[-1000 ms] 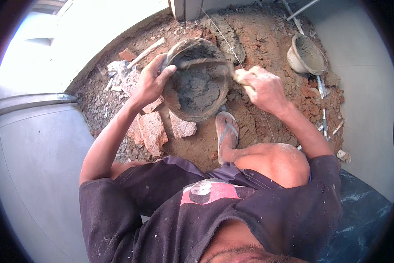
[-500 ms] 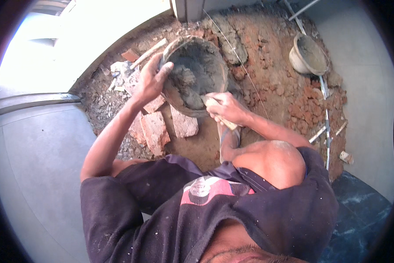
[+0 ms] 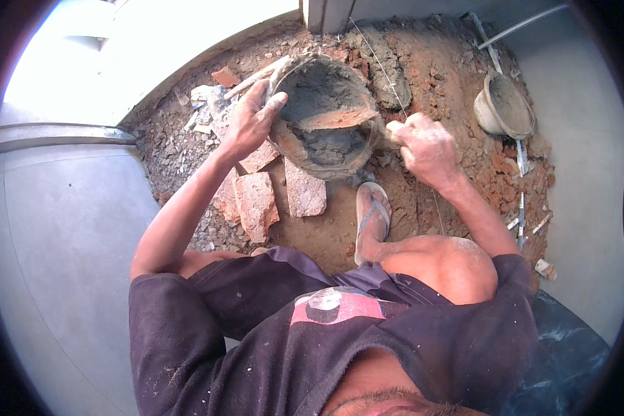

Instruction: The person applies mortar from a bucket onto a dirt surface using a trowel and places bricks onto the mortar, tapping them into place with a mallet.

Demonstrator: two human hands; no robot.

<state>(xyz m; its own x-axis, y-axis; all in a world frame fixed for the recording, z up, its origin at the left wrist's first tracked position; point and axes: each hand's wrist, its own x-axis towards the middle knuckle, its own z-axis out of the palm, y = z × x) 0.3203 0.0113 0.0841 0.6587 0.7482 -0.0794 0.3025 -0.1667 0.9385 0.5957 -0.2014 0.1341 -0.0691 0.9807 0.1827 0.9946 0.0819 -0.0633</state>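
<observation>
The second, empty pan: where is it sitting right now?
In the head view the empty pan sits upper right on the red soil, beside the grey wall, up and right of the right hand and apart from the mortar pan.

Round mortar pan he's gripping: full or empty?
Partly full. Grey mortar covers the bottom of the round mortar-caked pan, well below its rim; the left hand grips the rim, and a trowel blade sits inside.
</observation>
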